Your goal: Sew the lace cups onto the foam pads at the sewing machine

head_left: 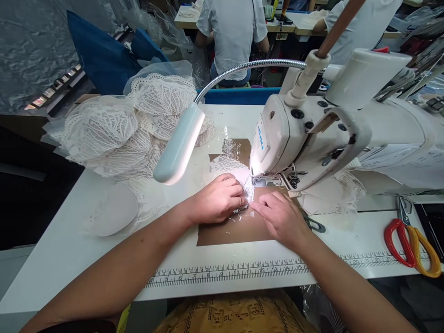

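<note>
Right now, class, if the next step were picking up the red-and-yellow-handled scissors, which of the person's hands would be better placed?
Probably the right hand: the scissors lie out on its own side, nearer to it. The left hand, at the lace piece, would have to reach past the right.

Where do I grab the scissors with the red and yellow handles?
Probably by the red loop and yellow loop, coming from the table's front edge. The scissors lie with both finger loops towards the person and their metal end pointing away. The right hand is nearer.
</note>
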Motion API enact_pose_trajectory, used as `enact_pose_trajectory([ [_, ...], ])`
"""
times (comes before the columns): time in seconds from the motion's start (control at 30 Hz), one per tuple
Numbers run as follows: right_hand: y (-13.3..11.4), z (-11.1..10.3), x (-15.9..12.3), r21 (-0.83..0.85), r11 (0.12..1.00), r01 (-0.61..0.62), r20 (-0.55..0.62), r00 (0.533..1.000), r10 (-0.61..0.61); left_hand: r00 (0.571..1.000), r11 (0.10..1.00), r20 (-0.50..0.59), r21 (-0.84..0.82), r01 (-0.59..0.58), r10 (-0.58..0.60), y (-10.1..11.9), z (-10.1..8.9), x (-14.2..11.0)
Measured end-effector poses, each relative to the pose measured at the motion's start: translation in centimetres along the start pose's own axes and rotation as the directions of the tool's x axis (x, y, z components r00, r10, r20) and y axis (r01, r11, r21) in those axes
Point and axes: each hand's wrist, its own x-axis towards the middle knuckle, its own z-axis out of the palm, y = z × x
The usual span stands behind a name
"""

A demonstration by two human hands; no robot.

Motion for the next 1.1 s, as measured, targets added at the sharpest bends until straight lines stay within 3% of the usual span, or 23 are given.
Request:
enact_pose_trajectory([
  [0.37,0.5,0.0,0.3,0.102,0.995,-0.022,-0.073,0.997,0.030,0.999,1.000,0.039,0.010,0.011,-0.012,0.3,0.0,0.1],
  [0.63,-0.3,0.0,0.5,-0.061,0.997,-0.046,0.039,0.998,0.048,0.999,0.998,0.026,-0.047,0.048,-0.047,0.2,0.2,0.2],
  [1.1,-0.3,0.3,1.5,-0.260,0.959,-0.110,-0.072,0.993,0.095,0.981,0.978,0.036,0.093,0.188,-0.192,0.4,0.3,1.2],
])
